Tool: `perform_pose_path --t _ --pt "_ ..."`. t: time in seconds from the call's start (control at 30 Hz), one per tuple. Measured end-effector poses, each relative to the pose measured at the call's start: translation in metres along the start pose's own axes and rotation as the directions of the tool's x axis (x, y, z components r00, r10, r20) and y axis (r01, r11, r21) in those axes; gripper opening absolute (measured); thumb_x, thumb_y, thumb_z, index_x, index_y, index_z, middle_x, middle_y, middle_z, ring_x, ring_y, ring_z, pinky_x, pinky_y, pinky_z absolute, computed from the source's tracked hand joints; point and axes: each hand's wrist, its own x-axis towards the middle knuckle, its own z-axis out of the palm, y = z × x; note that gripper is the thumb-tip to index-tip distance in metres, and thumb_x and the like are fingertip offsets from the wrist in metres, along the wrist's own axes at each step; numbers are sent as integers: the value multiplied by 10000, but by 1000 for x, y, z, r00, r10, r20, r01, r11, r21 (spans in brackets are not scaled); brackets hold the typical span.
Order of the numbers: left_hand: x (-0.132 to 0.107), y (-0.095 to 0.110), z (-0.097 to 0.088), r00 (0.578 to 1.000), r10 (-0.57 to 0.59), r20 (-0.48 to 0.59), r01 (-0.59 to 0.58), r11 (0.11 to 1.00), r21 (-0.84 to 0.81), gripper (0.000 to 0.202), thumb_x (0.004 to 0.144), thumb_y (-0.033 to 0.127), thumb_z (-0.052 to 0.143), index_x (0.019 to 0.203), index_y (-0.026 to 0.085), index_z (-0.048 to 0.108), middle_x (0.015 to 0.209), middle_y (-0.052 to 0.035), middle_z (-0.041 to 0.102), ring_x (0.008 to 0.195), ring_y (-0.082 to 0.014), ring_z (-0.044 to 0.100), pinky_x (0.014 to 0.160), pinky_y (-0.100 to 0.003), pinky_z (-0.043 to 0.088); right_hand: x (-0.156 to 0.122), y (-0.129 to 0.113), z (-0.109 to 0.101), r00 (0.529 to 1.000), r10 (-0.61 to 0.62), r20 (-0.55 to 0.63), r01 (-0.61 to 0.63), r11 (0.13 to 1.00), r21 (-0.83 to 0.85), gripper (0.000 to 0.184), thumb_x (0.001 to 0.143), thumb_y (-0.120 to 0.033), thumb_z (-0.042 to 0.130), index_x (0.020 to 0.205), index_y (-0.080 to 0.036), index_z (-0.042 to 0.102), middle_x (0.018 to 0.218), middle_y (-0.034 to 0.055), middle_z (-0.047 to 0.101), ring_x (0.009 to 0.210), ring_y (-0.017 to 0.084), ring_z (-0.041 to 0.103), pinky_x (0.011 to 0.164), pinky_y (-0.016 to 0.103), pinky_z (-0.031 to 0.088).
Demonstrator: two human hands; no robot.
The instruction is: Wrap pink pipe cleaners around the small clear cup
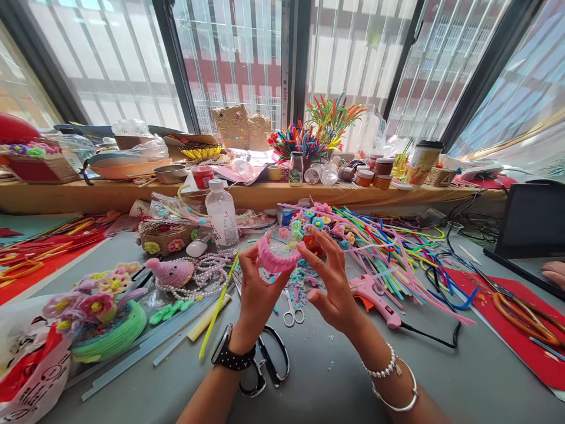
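Observation:
My left hand (255, 294) is closed around a small clear plastic cup wrapped in a band of fuzzy pink chenille stem (278, 260). It holds the cup tilted above the table, its open mouth facing away. My right hand (331, 282) has its fingers spread, the index fingertip at the cup's right edge and the thumb apart from it. Below the cup lie small white-handled scissors (293, 312) and scraps of cut chenille. Larger black-handled scissors (276, 359) lie under my left wrist. To the right is a pink glue gun (379, 303) with a black cord.
Behind the cup stands a water bottle (222, 218). Loose chenille stems (397, 259) spread over the right side. Pearl strings (212, 271), glue sticks (136, 353) and a green flower-topped piece (117, 333) lie left. Orange-handled scissors (525, 321) rest on red sheets; another hand (554, 274) shows far right.

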Motion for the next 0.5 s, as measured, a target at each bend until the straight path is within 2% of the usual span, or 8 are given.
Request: perform_pose_path --t 0.1,0.2,0.27,0.33,0.4,0.43,0.47,0.5 --pt "1 -1 -1 997 -69 -22 69 998 14 580 628 283 739 1071 198 376 1238 -143 501 1164 -251 503 985 -439 389 -1 -2 -1 999 -34 4 34 999 -6 619 836 -669 234 1295 -312 449 1496 -8 165 1367 276 162 1105 501 190" --pt "6 -1 -3 980 -195 -38 191 978 -78 612 615 327 744 1085 201 374 1198 -126 527 1074 -231 559 930 -404 428 0 4 3 999 18 -27 -17 999 35 627 853 -650 216 1325 -280 398 1455 37 273 1341 260 231 1090 498 228" --pt "9 -1 -5 953 -301 -30 294 945 -144 621 594 355 752 1072 192 391 1082 -92 573 976 -213 592 878 -380 451 3 9 7 993 92 -78 -85 992 92 618 866 -632 207 1337 -263 364 1400 63 364 1304 251 305 1066 501 275" --pt "12 -1 -6 907 -420 -7 410 889 -206 594 579 363 758 1038 181 427 990 -59 591 919 -193 597 854 -352 450 6 10 5 975 166 -147 -141 975 169 564 888 -596 199 1295 -262 400 1320 77 442 1245 246 392 1013 495 357" --pt "15 -1 -7 862 -506 19 493 831 -257 554 570 359 762 995 168 462 960 -49 600 910 -182 593 850 -331 439 3 2 -9 948 223 -227 -169 958 232 518 917 -533 127 1204 -281 477 1228 78 489 1176 239 469 922 477 452" --pt "15 -1 -7 848 -530 32 516 810 -279 541 566 356 762 980 163 473 960 -52 605 910 -181 593 846 -325 436 -3 -5 -21 927 240 -288 -182 959 217 578 919 -496 22 1146 -295 515 1204 77 494 1169 241 477 884 485 475" --pt "16 -1 -7 840 -541 44 529 797 -293 529 563 354 761 968 158 482 958 -56 610 906 -183 595 838 -324 437 -13 -15 -35 915 239 -324 -207 969 132 632 908 -484 -37 1116 -322 536 1222 67 480 1193 248 456 870 502 478" --pt "16 -1 -6 836 -545 55 535 789 -302 518 564 353 759 960 155 488 958 -61 615 900 -185 598 830 -324 440 -26 -25 -50 914 236 -331 -217 972 92 583 907 -517 32 1090 -348 558 1232 55 478 1217 271 428 866 529 468"
